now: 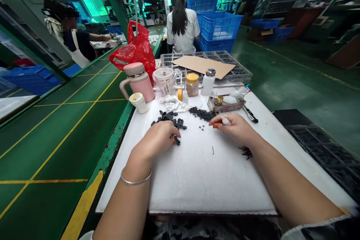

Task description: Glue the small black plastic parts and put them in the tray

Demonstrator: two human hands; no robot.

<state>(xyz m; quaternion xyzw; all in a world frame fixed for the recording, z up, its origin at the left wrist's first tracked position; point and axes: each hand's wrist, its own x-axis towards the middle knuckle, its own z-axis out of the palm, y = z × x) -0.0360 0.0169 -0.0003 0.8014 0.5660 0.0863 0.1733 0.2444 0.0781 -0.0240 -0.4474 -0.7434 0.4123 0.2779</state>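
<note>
My left hand (163, 137) is closed on a small black part (177, 140), just in front of a loose pile of black parts (168, 117). Between the fingers of my right hand (232, 127) is a small white-tipped tool (225, 120); the fingers are pinched around it. A heap of small black rings (203, 114) lies between the hands, with several loose rings (201, 128) in front. One thin black pin (213, 150) rests on the white board (197, 183). More black pins (246, 152) lie beside my right wrist.
A pink flask (140, 86), white cup (138, 103), yellow-lidded jar (192, 84), white bottle (208, 82) and small tray (226, 105) line the back. Behind them stands a compartment tray (244, 75). A green belt (62, 138) runs left. Two people (182, 26) sit beyond.
</note>
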